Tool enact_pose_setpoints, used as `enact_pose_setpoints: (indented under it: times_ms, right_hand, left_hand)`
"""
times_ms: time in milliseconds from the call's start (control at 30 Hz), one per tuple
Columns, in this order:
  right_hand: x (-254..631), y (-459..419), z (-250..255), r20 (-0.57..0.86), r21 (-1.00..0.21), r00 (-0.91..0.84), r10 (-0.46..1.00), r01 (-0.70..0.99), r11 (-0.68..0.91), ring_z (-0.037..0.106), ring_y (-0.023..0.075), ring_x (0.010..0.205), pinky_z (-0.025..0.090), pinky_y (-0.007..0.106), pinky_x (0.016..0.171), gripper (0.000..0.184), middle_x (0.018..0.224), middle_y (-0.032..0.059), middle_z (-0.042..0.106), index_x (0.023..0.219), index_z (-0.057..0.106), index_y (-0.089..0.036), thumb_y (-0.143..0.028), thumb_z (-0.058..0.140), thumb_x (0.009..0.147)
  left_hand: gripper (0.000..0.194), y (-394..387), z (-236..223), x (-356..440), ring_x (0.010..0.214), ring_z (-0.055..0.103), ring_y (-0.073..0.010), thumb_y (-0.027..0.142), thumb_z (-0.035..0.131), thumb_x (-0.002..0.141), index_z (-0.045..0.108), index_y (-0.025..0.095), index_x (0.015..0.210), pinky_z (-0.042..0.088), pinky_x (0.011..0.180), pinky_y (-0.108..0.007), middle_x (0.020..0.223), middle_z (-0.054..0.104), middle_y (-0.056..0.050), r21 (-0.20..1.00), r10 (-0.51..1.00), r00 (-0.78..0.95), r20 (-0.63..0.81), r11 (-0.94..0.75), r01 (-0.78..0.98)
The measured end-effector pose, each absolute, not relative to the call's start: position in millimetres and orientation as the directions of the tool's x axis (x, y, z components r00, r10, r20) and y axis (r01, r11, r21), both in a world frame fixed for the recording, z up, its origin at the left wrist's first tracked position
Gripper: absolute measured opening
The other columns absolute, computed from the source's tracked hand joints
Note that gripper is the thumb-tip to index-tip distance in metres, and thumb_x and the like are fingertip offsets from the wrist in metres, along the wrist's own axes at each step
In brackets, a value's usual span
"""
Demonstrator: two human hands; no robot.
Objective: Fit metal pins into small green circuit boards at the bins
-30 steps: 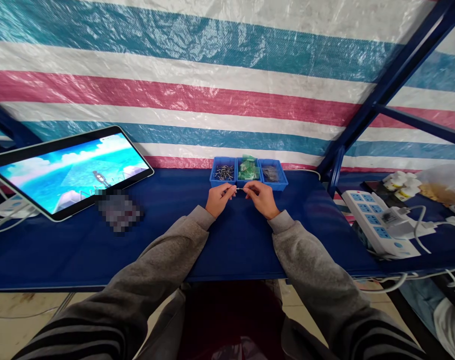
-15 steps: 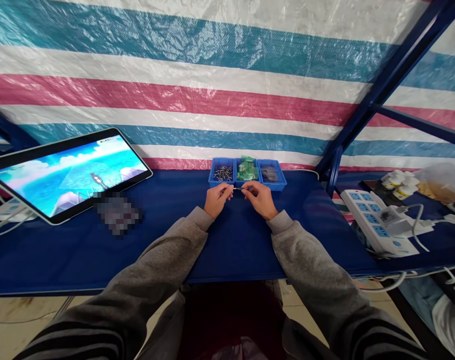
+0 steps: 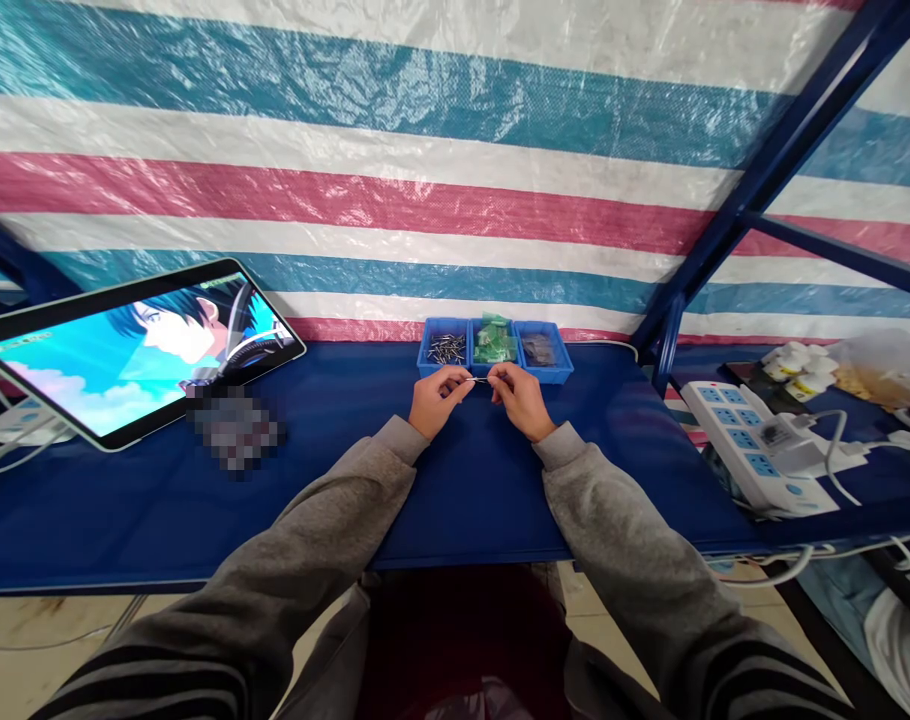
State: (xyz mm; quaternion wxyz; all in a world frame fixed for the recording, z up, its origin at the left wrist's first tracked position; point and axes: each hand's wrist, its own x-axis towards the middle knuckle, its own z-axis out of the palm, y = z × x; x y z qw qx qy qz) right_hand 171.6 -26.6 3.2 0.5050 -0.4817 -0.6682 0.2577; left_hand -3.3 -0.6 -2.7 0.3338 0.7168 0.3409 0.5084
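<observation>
Thin metal piece (image 3: 479,380) sits between both hands' fingertips, over the worktop (image 3: 470,490) toward its far edge, just nearside of the blue bins (image 3: 557,376). Left hand (image 3: 435,400) pinches one end, right hand (image 3: 526,402) the other, both grips narrow. Exact shape too small to tell from here.

Risk: slim, probably slick piece, so a loose pinch could drop it on the worktop. Fingers near the bins' front walls might also bump them and spill metal bits (image 3: 446,350), green packets (image 3: 494,342) or greyish pieces (image 3: 539,350).

Surface dark blue, smooth, slightly shiny. Lit screen (image 3: 147,345) tilted, left end of far edge; pixelated patch (image 3: 237,430) just before it. Power strip (image 3: 736,440) by the right edge, plugged up. Striped sheet (image 3: 425,200) behind, blue frame (image 3: 792,130) at right, pale floor (image 3: 597,628) below near edge.
</observation>
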Motion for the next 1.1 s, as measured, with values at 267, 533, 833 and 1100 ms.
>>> enact_pose_setpoints:
  times_ms: [267, 533, 833, 1100]
  right_hand:
    - [172.5, -26.7, 3.1, 0.436, -0.800, -0.057, 0.898, 0.433, 0.416, 0.054, 0.0146, 0.051, 0.045, 0.028, 0.060, 0.025, 0.057, -0.0030, 0.053, 0.078, 0.055, -0.022, -0.041, 0.048, 0.093]
    - [171.2, -27.0, 3.2, 0.452, -0.788, -0.013, 0.892, 0.464, 0.406, 0.055, 0.0138, 0.050, 0.045, 0.028, 0.060, 0.035, 0.055, -0.0027, 0.054, 0.073, 0.056, -0.022, -0.047, 0.045, 0.094]
    - [169.4, -29.0, 4.1, 0.435, -0.823, -0.034, 0.900, 0.391, 0.412, 0.060, 0.0140, 0.054, 0.050, 0.028, 0.056, 0.027, 0.080, 0.0018, 0.065, 0.099, 0.062, -0.021, -0.045, 0.058, 0.086]
    - [167.4, -28.5, 1.6, 0.466, -0.804, -0.066, 0.882, 0.386, 0.453, 0.061, 0.0155, 0.059, 0.052, 0.030, 0.059, 0.026, 0.084, 0.0051, 0.067, 0.082, 0.064, -0.021, -0.045, 0.056, 0.088]
  left_hand:
    - [0.028, -0.7, -1.9, -3.0, 0.053, 0.056, -0.0099, 0.044, 0.066, 0.083, 0.067, 0.016, 0.086, 0.046, 0.051, -0.022, 0.074, 0.065, -0.002, 0.820, 0.825, 0.251, 0.506, -0.550, 0.157]
    - [0.031, -0.9, -2.0, -3.6, 0.056, 0.058, -0.0117, 0.047, 0.068, 0.080, 0.068, 0.017, 0.085, 0.048, 0.052, -0.023, 0.075, 0.068, -0.003, 0.819, 0.828, 0.261, 0.497, -0.546, 0.174]
    - [0.039, 1.0, -2.1, -4.2, 0.049, 0.054, -0.0100, 0.050, 0.058, 0.087, 0.065, 0.016, 0.067, 0.043, 0.045, -0.020, 0.058, 0.061, -0.001, 0.842, 0.852, 0.245, 0.464, -0.509, 0.176]
    - [0.044, -1.4, 0.4, -3.1, 0.046, 0.051, -0.0090, 0.052, 0.059, 0.086, 0.062, 0.015, 0.063, 0.043, 0.044, -0.020, 0.053, 0.057, -0.001, 0.885, 0.869, 0.268, 0.416, -0.454, 0.100]
